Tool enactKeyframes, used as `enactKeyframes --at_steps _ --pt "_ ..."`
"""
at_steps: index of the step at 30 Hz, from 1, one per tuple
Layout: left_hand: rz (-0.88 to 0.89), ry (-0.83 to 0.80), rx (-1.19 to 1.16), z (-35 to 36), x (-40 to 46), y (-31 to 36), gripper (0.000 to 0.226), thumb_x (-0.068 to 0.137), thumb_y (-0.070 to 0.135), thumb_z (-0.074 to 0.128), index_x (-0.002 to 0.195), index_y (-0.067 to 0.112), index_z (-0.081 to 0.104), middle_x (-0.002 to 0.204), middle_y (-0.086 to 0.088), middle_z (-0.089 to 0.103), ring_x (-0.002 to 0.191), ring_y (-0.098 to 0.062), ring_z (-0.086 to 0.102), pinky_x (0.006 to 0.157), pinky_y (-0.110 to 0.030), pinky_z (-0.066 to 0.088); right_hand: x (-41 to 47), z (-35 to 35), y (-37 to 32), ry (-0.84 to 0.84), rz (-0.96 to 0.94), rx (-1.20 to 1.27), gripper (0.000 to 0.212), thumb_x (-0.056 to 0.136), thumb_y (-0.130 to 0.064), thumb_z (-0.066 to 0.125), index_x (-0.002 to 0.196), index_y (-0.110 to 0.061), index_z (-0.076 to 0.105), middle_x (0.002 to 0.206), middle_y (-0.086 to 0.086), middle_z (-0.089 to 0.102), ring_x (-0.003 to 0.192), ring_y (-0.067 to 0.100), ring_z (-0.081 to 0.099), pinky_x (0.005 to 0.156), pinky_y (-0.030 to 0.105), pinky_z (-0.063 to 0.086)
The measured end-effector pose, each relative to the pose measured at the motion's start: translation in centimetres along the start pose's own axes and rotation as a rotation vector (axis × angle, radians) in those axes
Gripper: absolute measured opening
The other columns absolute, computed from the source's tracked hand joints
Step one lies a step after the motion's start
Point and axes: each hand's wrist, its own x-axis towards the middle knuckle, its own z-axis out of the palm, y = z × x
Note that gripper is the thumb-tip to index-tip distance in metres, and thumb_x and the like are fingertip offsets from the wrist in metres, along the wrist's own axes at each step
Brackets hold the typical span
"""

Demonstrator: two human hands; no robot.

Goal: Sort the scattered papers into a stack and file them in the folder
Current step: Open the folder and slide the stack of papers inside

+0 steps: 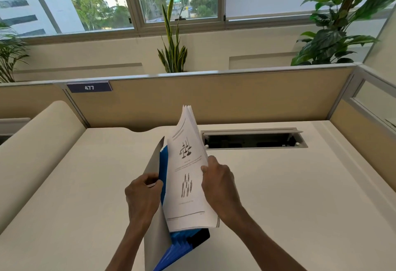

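Two hands, left hand (143, 193) gripping folder (162, 176), right hand (218, 182) gripping papers (188, 176)

Folder (159, 195) is standing above the desk (278, 195); paper stack (188, 174) sitting in it, left hand (142, 195) left of folder, right hand (218, 182) right. Cable tray (252, 140) behind-right of folder.

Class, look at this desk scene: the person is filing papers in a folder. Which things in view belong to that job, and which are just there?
Part of the job:
- stack of papers, gripped by the right hand
- blue folder, its grey cover held open by the left hand

Just there:
- desk
- open cable tray
- partition label 477
- potted plants
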Motion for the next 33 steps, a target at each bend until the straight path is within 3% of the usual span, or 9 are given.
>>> enactKeyframes --at_steps 5,8,11,16,19,22,26,29,33 --pt "-0.001 -0.008 -0.028 0.3 0.2 -0.1 0.02 0.084 0.01 0.072 0.103 0.012 0.076 0.091 0.003 0.072 0.079 -0.012 0.067 0.075 -0.029 0.056 0.2 0.5 -0.6 -0.09 -0.038 -0.112 0.011 0.097 -0.023 0.054 0.103 -0.014 0.053 0.107 0.007 0.069 0.067 0.011 0.057 0.046 0.013 0.032" --pt "-0.007 -0.018 -0.05 0.3 0.1 -0.1 0.017 0.083 0.011 0.073 0.099 0.016 0.077 0.084 0.01 0.071 0.078 -0.002 0.066 0.067 -0.02 0.053 0.4 1.2 -1.1 -0.122 -0.04 -0.174 0.008 0.097 -0.016 0.051 0.102 -0.01 0.054 0.102 0.012 0.068 0.083 0.024 0.066 0.058 0.024 0.038" --pt "0.0 -0.025 -0.058 0.3 0.0 -0.1 0.016 0.082 0.011 0.073 0.095 0.02 0.077 0.082 0.016 0.07 0.078 0.0 0.068 0.06 -0.013 0.048 0.5 2.3 -1.5 -0.155 -0.027 -0.161 0.012 0.097 -0.015 0.052 0.106 -0.008 0.055 0.106 0.013 0.066 0.091 0.025 0.066 0.063 0.025 0.04" --pt "0.029 -0.02 -0.065 0.3 0.0 0.2 0.019 0.081 0.01 0.073 0.095 0.022 0.078 0.085 0.013 0.073 0.08 0.006 0.066 0.068 -0.015 0.051 0.3 5.4 -2.6 -0.221 -0.004 -0.134 0.019 0.096 -0.007 0.052 0.115 -0.005 0.051 0.111 0.013 0.065 0.097 0.024 0.064 0.072 0.027 0.048" --pt "0.027 -0.012 -0.08 0.1 0.1 0.1 0.02 0.079 0.008 0.073 0.09 0.024 0.078 0.081 0.016 0.073 0.079 0.007 0.067 0.072 -0.015 0.052 -0.1 7.0 -3.2 -0.223 0.006 -0.107 0.026 0.1 -0.024 0.049 0.119 -0.007 0.047 0.106 0.012 0.066 0.086 0.022 0.064 0.061 0.027 0.047" --pt "0.025 -0.008 -0.079 -0.1 0.3 -0.1 0.019 0.078 0.008 0.075 0.091 0.022 0.078 0.081 0.014 0.073 0.079 0.006 0.067 0.067 -0.01 0.047 0.1 7.4 -2.9 -0.243 0.012 -0.09 0.032 0.101 -0.042 0.039 0.108 -0.012 0.049 0.092 0.004 0.061 0.07 0.017 0.049 0.048 0.023 0.028" --pt "0.018 0.003 -0.083 -0.3 0.6 -0.4 0.018 0.08 0.009 0.073 0.092 0.021 0.078 0.081 0.015 0.073 0.079 0.005 0.067 0.064 -0.012 0.049 0.7 6.9 -1.9 -0.215 -0.005 -0.08 0.019 0.1 -0.028 0.044 0.098 -0.012 0.054 0.09 0.005 0.062 0.077 0.02 0.057 0.062 0.028 0.038" --pt "0.018 0.0 -0.082 -0.3 0.7 -0.5 0.016 0.082 0.011 0.073 0.093 0.021 0.078 0.08 0.019 0.07 0.078 0.004 0.067 0.063 -0.016 0.052 0.9 6.3 -1.0 -0.113 -0.018 -0.077 0.005 0.095 -0.016 0.049 0.09 -0.015 0.049 0.086 0.001 0.058 0.072 0.018 0.055 0.061 0.027 0.039" --pt "0.018 -0.007 -0.077 -0.3 0.8 -0.5 0.015 0.083 0.013 0.073 0.095 0.021 0.077 0.082 0.015 0.071 0.079 0.003 0.067 0.064 -0.019 0.054 1.1 5.7 0.2 0.024 -0.031 -0.105 0.021 0.09 -0.009 0.056 0.105 -0.018 0.044 0.091 -0.001 0.052 0.067 0.013 0.053 0.055 0.023 0.041"
